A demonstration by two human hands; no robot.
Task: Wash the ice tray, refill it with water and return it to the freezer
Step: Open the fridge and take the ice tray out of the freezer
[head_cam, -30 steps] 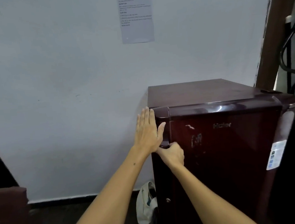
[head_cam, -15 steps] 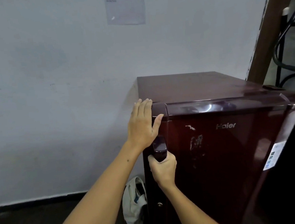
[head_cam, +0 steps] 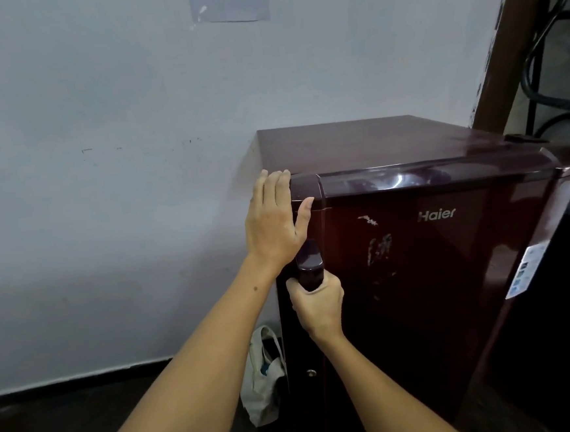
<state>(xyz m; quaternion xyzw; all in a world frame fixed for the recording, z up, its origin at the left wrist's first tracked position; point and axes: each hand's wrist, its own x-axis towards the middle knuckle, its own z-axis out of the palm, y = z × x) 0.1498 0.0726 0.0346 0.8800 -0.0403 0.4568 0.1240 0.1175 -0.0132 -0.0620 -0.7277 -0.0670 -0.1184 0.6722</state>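
Observation:
A small maroon fridge (head_cam: 436, 289) stands against the white wall, its door closed. My left hand (head_cam: 273, 220) lies flat against the fridge's top left corner, fingers together and thumb spread onto the door edge. Just below it, my right hand (head_cam: 317, 302) is wrapped around the dark door handle (head_cam: 309, 265) on the left side of the door. No ice tray is in view.
A white cloth bag (head_cam: 264, 377) sits on the dark floor beside the fridge's left side. A paper sheet (head_cam: 229, 0) is taped to the wall above. A brown door frame (head_cam: 509, 44) and black cables (head_cam: 542, 42) are at the right.
The view has moved closer to the fridge and dipped down. My right hand has slid lower along the handle and closed fully around it. My left hand stays on the corner.

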